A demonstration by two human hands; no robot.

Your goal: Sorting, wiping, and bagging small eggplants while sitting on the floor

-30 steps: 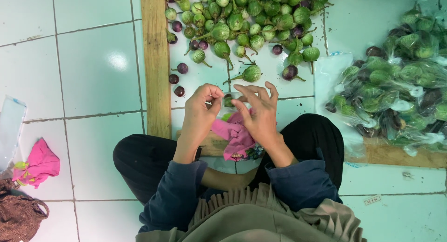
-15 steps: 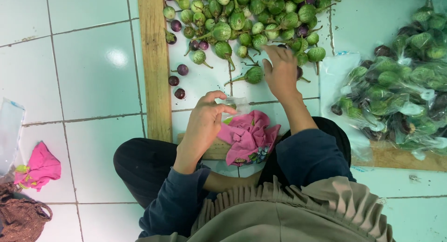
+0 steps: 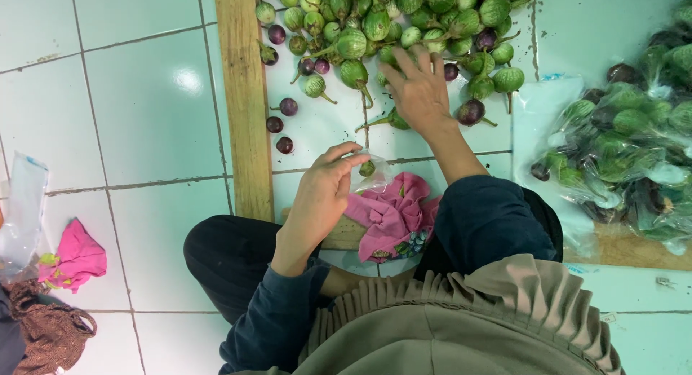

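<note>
A heap of small round green and purple eggplants [image 3: 375, 25] lies on the tiled floor ahead of me. My right hand [image 3: 419, 86] reaches out flat over the near edge of the heap, fingers spread, resting on the eggplants. My left hand [image 3: 326, 191] pinches the mouth of a small clear plastic bag [image 3: 373, 174] with a green eggplant inside it. The bag hangs just above a pink cloth [image 3: 393, 215] on my lap.
A wooden plank [image 3: 244, 101] runs along the left of the heap. Bagged eggplants [image 3: 627, 144] are piled at the right on another board. A pink cloth [image 3: 76, 256], a clear bag [image 3: 21, 209] and a brown bag [image 3: 40, 335] lie at the left.
Both hands were together at the bag over my lap. My right hand has left it and reached forward onto the eggplant heap; my left hand stays on the bag.
</note>
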